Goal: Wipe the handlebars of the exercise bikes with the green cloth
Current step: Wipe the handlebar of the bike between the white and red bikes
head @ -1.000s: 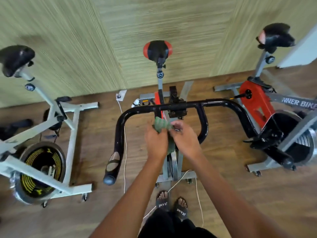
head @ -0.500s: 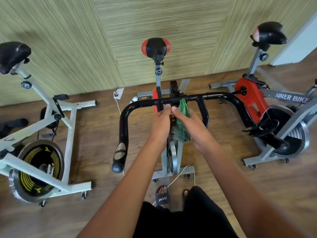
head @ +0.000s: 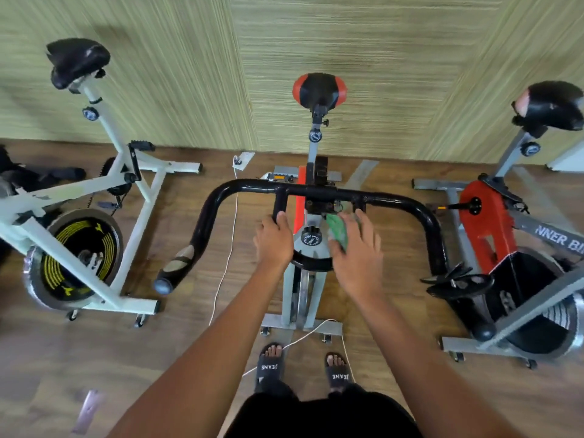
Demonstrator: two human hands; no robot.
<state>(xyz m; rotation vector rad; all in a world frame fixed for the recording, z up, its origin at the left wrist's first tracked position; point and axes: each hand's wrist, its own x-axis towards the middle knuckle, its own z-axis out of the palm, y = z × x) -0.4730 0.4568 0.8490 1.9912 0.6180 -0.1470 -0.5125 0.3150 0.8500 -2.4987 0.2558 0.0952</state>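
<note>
Splitting our hands from their earlier huddle, we clenched the left hand (head: 274, 240) round the inner loop of the handlebars (head: 252, 184) at nine o'clock while the right hand (head: 357, 248) pressed the green cloth (head: 338, 230) flat-fingered at three o'clock — wiping, we judged, was starting.

The handlebars (head: 240, 184) are black, the cloth (head: 337, 234) on them green, the saddle (head: 319, 88) beyond them red-and-black, the flywheel (head: 79, 248) to their left yellow-ringed.

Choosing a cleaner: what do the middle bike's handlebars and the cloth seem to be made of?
The handlebars: likely painted or coated metal tube, glossy black with light glints; the left end's covering looks worn through. The green cloth: soft fabric, matte, crumpled under the right hand.
</note>
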